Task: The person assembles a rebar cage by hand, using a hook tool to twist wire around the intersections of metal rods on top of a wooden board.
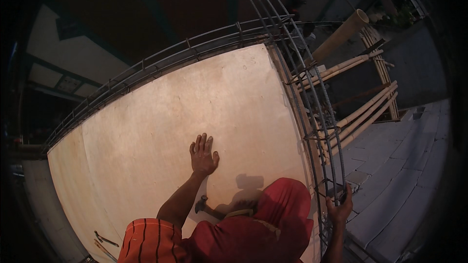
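Orange, black-striped cloth sleeve (148, 239) up close; left hand (203, 155) spread flat on the pale plywood sheet (161, 117); right hand (340, 208), the nearer, curls round the grey steel rebar cage (336, 129), running forward along the sheet's right edge.

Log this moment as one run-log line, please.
left hand: open, palm down on plywood sheet | right hand: holding rebar cage | hammer: head showing beside red clothing
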The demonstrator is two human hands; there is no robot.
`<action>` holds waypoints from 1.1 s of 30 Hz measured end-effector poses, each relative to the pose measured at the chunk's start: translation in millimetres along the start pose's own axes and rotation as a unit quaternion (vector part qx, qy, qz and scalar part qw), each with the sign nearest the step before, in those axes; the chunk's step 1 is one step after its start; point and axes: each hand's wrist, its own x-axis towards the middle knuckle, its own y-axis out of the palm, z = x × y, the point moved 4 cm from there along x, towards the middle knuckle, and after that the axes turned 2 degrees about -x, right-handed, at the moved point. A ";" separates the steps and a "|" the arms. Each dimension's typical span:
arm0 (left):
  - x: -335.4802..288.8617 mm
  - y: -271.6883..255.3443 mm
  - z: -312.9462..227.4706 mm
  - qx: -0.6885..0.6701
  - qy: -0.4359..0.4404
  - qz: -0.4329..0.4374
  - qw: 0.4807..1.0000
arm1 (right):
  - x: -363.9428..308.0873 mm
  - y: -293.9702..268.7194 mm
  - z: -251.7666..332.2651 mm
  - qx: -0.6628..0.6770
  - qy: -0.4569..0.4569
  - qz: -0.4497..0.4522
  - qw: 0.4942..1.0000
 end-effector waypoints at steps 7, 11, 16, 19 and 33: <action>-1.5 6.0 4.9 0.024 -0.014 0.023 0.999 | 0.5 2.4 -4.7 0.017 0.001 -0.001 1.000; -0.9 6.3 4.8 0.025 -0.015 0.030 0.999 | 0.6 1.8 -1.9 0.007 -0.013 -0.012 1.000; -2.0 9.3 3.1 0.034 -0.014 0.031 0.999 | 1.6 1.9 -4.0 0.007 -0.011 -0.007 1.000; -2.6 9.0 3.8 0.027 -0.008 0.022 0.999 | 1.3 1.9 -4.4 0.011 -0.010 -0.007 1.000; -3.4 12.1 6.7 0.031 -0.021 0.039 0.999 | 0.5 1.4 -5.9 0.010 -0.005 -0.006 1.000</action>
